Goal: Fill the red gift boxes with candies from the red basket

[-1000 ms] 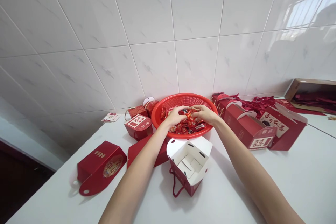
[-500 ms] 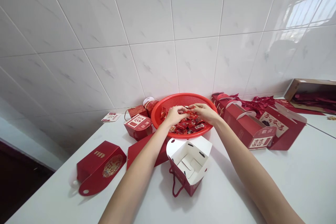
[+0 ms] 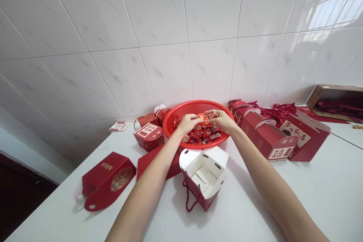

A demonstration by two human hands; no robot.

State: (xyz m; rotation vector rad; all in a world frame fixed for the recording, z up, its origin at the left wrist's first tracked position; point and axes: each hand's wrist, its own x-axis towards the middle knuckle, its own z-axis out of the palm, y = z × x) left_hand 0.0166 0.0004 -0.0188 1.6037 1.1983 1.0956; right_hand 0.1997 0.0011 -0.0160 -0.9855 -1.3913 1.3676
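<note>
On our white table (image 3: 244, 211), an open red cardboard box (image 3: 203, 181), white inside, stands before us. Behind it, near the table's far edge, our left hand (image 3: 189, 123) and right hand (image 3: 224, 121) pinch shiny red wrapped candies (image 3: 211, 115) over a round red plastic basket (image 3: 195, 103) holding more.

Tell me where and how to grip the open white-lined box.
Likely best: pinch the open box by its right wall, right hand, once free, coming from the right; its mouth faces up, the cord handle hangs left, the red basket stands behind.
</note>
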